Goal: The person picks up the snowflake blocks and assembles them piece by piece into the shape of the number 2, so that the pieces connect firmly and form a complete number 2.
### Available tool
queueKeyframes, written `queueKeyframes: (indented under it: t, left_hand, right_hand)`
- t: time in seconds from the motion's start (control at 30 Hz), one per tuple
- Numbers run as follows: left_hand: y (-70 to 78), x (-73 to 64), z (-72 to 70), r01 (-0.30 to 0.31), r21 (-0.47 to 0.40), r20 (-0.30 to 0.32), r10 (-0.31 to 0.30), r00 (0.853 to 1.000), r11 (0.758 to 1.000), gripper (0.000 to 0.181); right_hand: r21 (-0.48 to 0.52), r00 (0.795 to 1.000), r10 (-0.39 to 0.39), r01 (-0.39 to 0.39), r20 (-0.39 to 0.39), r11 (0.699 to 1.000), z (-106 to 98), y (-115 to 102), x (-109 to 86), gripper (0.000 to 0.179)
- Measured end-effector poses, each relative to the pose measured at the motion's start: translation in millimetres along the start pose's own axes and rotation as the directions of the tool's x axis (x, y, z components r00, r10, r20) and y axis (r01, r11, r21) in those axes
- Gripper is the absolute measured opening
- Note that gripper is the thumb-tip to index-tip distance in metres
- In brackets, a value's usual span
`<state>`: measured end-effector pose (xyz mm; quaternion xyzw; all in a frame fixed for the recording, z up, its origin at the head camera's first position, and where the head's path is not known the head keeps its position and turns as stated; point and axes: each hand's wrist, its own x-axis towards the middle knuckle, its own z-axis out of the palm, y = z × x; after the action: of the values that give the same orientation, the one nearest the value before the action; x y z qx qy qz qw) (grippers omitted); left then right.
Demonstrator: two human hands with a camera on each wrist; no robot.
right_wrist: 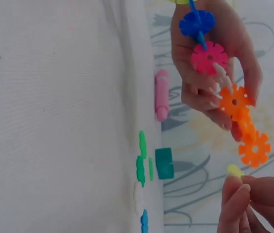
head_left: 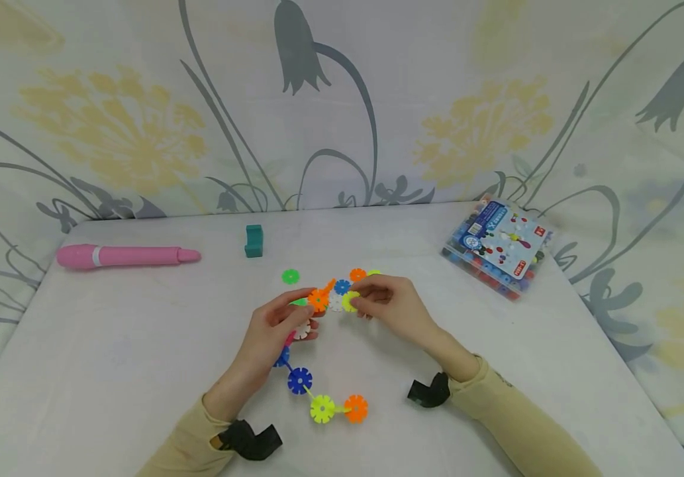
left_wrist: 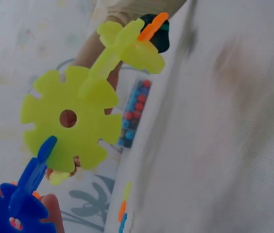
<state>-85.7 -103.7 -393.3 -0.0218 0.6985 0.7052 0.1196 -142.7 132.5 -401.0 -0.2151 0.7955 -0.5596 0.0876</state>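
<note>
My left hand (head_left: 267, 328) holds a chain of notched plastic snowflake discs, with an orange disc (head_left: 318, 300) at its fingertips. From there the chain hangs toward me through pink and blue discs (head_left: 300, 381) and a yellow disc (head_left: 322, 409) to an orange end disc (head_left: 356, 409). Between thumb and fingers, my right hand (head_left: 398, 308) pinches a single yellow disc (head_left: 350, 301). In the right wrist view, that yellow disc (right_wrist: 234, 170) is apart from the chain's upper orange disc (right_wrist: 254, 148). A large yellow chain disc (left_wrist: 44, 116) fills much of the left wrist view.
Loose discs lie beyond the hands, among them a green one (head_left: 291, 276), a blue one (head_left: 342, 286) and an orange one (head_left: 357, 273). Farther back are a pink pen-like stick (head_left: 136, 256), a teal block (head_left: 254, 240) and a clear box of beads (head_left: 499, 245).
</note>
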Motion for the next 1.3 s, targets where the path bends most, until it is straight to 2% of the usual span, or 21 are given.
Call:
queueKeyframes:
  t: [0.2, 0.37, 0.67, 0.9, 1.07, 1.3]
  left_hand:
    - [-3.1, -1.0, 0.2, -0.047, 0.051, 0.044, 0.044, 0.998, 0.998, 0.035]
    - [-4.4, -1.8, 1.2, -0.059, 0.058, 0.072, 0.054, 0.996, 0.997, 0.036]
    - [-7.7, -1.0, 2.4, -0.076, 0.07, 0.103, 0.069, 0.992, 0.995, 0.037]
    - [-7.8, -1.2, 2.6, -0.067, 0.059, 0.115, 0.06, 0.992, 0.996, 0.039]
    - [-7.9, -1.6, 2.7, -0.072, 0.065, 0.108, 0.064, 0.992, 0.995, 0.04]
    - [-7.6, -2.1, 2.4, -0.089, 0.072, 0.073, 0.084, 0.994, 0.993, 0.039]
  right_hand:
    - [0.073, 0.989, -0.103, 0.111, -0.105, 0.991, -1, -5, -1.7, 0.02]
    - [0.12, 0.984, -0.129, 0.144, -0.121, 0.982, -2, -7, -1.2, 0.023]
    - [0.113, 0.988, -0.068, 0.084, -0.142, 0.99, -3, -10, -1.9, 0.025]
    - [0.112, 0.99, -0.073, 0.087, -0.12, 0.99, -4, -13, -3.1, 0.025]
    - [0.132, 0.995, -0.054, 0.065, -0.084, 0.989, -4, -14, -3.4, 0.031]
    - [0.145, 0.996, -0.029, 0.041, -0.078, 0.989, -1, -12, -4.0, 0.032]
